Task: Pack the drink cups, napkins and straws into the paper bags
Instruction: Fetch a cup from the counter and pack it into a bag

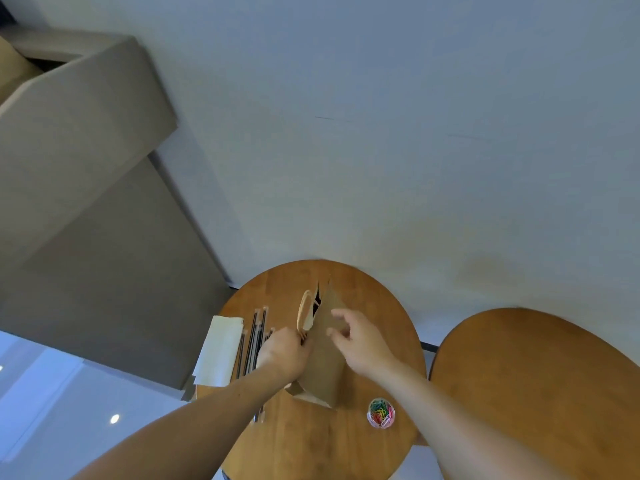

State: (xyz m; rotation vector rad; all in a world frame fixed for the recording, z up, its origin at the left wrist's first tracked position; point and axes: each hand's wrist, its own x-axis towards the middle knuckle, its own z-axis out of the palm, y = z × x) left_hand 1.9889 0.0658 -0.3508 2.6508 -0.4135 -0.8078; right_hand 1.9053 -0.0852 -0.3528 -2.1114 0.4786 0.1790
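Packing seems barely begun: the brown paper bag (325, 362) stands on the round wooden bench (367, 299). The left hand (284, 351) has its grip curled on the rim; the right hand (360, 344) is at the bag's side, pinching or only touching, unclear. The white napkin stack (221, 348) and black wrapped straws (251, 341) lie beside it, unpacked; 0 cups visible.

Near ends of straws (254, 337) behind left forearm (207, 410); second table (536, 393) partly beyond right edge.

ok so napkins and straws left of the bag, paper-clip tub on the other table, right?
No: the head view shows the paper-clip tub on the same table as the bag. The napkins and straws do lie left of it.
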